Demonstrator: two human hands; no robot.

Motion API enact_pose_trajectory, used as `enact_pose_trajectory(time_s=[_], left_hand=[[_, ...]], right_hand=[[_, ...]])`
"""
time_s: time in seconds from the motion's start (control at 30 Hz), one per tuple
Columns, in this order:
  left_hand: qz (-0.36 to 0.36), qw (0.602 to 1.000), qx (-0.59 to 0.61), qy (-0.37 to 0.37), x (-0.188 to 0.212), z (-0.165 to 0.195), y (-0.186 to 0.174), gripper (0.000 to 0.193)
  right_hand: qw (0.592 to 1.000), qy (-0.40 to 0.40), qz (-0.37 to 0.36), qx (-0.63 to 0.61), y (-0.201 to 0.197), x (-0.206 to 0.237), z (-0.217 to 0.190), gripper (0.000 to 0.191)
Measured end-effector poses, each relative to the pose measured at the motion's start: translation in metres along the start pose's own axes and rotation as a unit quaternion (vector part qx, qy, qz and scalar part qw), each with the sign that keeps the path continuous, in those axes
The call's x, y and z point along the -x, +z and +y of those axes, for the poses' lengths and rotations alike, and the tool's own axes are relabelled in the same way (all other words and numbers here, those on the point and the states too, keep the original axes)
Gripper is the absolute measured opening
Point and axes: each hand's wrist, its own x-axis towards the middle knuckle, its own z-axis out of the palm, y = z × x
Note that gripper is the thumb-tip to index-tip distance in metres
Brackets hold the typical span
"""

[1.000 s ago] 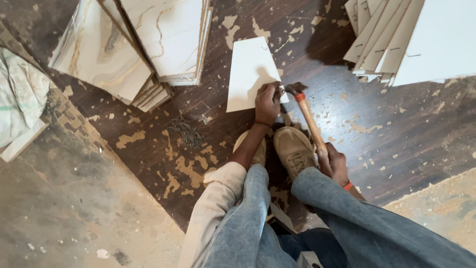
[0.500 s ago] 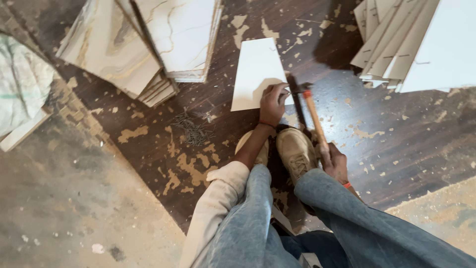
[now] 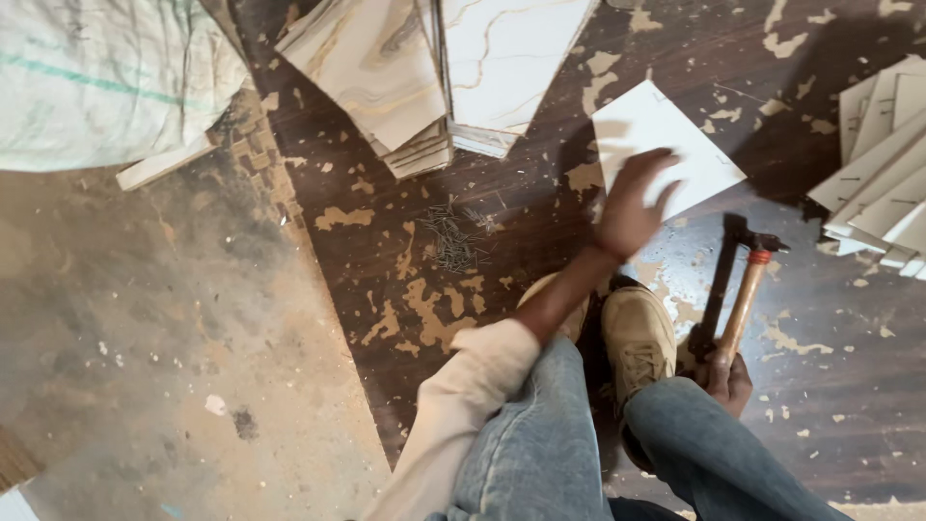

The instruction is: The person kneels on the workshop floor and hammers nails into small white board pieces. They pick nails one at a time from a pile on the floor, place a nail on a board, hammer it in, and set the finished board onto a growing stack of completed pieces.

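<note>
The left hand (image 3: 632, 207) at centre frame is motion-blurred, so its grip cannot be read. A knee hides part of the right hand (image 3: 725, 378) on the hammer (image 3: 743, 304). The right edge crops the tile stack (image 3: 883, 188), the top edge the sack (image 3: 106, 77).

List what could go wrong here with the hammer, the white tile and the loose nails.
The left hand hovers spread over the white tile, near the hammer that the right hand grips; a swing might catch fingers. The tile lies flat on the dark floor and may crack if struck. The pile of nails beside the shoe could pierce or slip underfoot.
</note>
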Motion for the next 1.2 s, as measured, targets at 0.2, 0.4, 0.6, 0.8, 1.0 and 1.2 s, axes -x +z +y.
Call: enact_pose_trajectory(time_s=[0.2,0.4,0.6,0.8,1.0,1.2], left_hand=[[0.124,0.948,-0.276,-0.101,0.056,-0.093,-0.174,0.012],[0.052,0.953,-0.276,-0.113,0.076,-0.118,-0.253,0.019],[0.028,0.939,-0.322,-0.121,0.079,-0.118,-0.241,0.008],[0.058,0.948,-0.301,-0.091,0.086,-0.108,-0.239,0.009],[0.090,0.952,-0.035,-0.290,0.098,-0.075,-0.226,0.008],[-0.014,0.960,0.108,-0.258,0.083,-0.082,-0.169,0.024]], right_hand=[[1.000,-0.002,0.001,0.011,-0.006,-0.005,0.010,0.040],[0.999,-0.004,0.022,0.036,-0.006,-0.011,0.018,0.043],[0.996,-0.030,0.023,0.077,-0.005,-0.011,0.019,0.047],[0.993,-0.056,0.008,0.100,-0.003,-0.010,0.013,0.046],[0.996,-0.029,0.036,0.071,0.005,-0.008,0.006,0.041],[0.998,0.048,0.024,0.014,0.001,-0.010,0.000,0.037]])
